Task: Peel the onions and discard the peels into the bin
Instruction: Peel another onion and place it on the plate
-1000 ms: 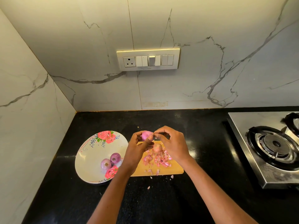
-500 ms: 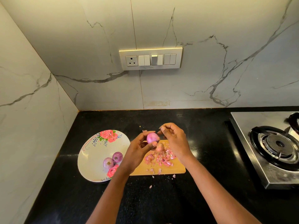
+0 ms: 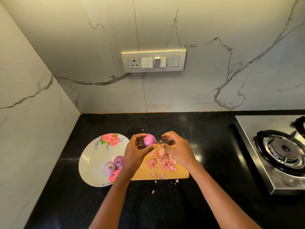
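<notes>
Right hand pulls off onion | left hand grips it; right fingers curled, hold unclear | peels at 6 o'clock may scatter off board.

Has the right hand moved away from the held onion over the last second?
Yes. The right hand has drawn slightly rightward over the cutting board, opening a gap from the onion that the left hand holds.

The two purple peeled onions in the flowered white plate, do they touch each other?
Touching. The head view shows the two purple onions pressed side by side with no gap, lying on the white flowered plate.
</notes>
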`<state>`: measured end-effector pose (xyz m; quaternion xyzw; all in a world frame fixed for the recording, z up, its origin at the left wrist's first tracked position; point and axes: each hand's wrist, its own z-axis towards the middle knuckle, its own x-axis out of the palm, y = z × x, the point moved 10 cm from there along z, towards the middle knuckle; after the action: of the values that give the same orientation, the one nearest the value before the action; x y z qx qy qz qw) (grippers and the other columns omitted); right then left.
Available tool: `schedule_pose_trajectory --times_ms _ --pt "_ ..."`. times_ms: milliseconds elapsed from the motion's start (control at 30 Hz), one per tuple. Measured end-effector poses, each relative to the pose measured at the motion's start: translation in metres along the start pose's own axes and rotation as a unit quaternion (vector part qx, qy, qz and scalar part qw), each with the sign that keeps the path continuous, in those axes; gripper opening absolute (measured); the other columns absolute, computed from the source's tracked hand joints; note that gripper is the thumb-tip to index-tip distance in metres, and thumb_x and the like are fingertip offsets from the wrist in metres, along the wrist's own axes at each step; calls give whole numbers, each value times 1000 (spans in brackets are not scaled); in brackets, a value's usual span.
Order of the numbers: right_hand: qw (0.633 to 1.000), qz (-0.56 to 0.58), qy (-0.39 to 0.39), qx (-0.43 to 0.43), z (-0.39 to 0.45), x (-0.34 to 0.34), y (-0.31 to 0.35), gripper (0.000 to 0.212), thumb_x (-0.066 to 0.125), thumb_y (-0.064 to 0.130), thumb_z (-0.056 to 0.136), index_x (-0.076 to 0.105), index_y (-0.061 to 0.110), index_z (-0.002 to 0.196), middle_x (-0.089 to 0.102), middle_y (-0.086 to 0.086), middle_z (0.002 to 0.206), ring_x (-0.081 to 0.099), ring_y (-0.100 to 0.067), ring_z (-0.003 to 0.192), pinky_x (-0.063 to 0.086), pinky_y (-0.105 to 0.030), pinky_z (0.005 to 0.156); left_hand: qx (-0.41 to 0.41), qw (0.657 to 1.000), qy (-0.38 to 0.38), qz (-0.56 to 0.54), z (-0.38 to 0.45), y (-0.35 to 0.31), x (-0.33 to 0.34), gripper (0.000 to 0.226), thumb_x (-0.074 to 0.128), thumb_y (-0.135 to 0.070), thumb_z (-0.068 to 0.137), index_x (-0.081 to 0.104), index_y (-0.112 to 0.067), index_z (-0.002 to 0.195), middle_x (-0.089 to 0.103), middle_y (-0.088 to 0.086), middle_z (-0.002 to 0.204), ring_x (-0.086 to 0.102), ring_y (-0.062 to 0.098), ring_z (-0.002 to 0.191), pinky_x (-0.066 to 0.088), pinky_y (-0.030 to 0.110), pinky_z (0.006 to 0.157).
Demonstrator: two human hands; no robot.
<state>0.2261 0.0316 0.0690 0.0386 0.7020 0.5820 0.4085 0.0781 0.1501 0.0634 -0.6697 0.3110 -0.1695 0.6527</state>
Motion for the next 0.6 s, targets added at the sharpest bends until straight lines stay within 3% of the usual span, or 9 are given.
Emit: schedule_pose_trajectory --times_ms 100,200,333,433,600 --pt "1000 5 -13 -14 1 -6 7 8 68 24 98 70 29 103 71 18 92 66 4 87 50 -9 71 4 1000 -2 -6 1 -3 -2 64 81 -41 69 60 -25 127 67 -9 121 66 8 108 55 15 80" --pt "999 23 -27 -40 1 -13 18 16 68 18 97 72 31 106 70 21 97 64 8 95 48 -6 78 15 1000 7 7 1 -5 -2 61 82 -39 70 62 -26 126 65 -11 122 65 5 107 54 11 78" --pt "995 77 14 -60 2 -10 38 15 69 26 96 73 32 109 70 22 107 62 9 102 47 -6 82 39 997 10 60 3 -3 1 58 88 -23 73 61 -27 125 63 -4 127 66 15 112 60 28 91" --pt "994 64 51 -70 2 1 43 19 72 33 93 71 38 112 67 27 106 60 10 106 48 -7 83 67 993 16 94 2 -8 7 59 88 -16 76 58 -26 125 63 -4 126 66 13 111 56 19 90" --pt "996 46 6 -72 1 -2 35 17 76 27 90 77 32 106 67 26 102 60 8 103 47 -6 81 100 983 -5 155 0 -18 11 58 89 -15 75 58 -26 124 59 -6 125 62 8 108 50 10 87"
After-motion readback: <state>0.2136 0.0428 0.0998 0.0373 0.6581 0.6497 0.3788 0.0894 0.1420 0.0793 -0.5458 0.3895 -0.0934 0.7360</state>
